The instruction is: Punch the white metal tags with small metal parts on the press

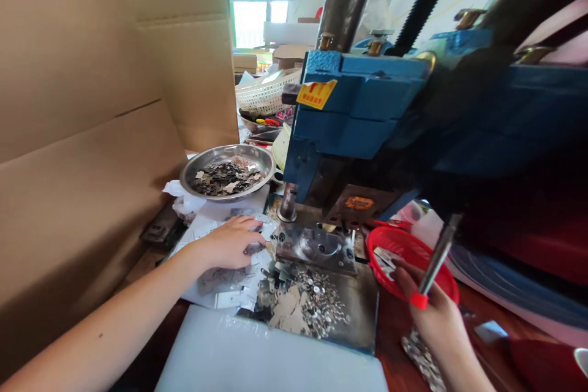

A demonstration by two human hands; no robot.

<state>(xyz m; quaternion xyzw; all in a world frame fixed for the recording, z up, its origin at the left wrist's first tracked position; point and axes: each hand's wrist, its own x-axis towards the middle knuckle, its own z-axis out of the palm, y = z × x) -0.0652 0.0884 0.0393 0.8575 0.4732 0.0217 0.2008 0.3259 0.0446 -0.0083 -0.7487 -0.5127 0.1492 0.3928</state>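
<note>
Thin metal plates [384, 257] are seen inside the red basket [407, 242]; they are flat, narrow, pale grey and a little shiny. Their long axis is laid slantwise, with one end pointed to the far left and the other toward the right hand [436, 309]. The plates are met by its fingertips, but whether the fingers are clamped on them cannot be told, as they are partly hidden. This hand is crossed in front by a lever [441, 251] with a red end. Over a white sheet [197, 226], the left hand [234, 242] is held low, its thumb and fingers slightly apart. Between the hands, small round parts [321, 303] are heaped under the blue press [353, 122]. Farther away, flat pieces are held in a steel bowl [204, 162]
</note>
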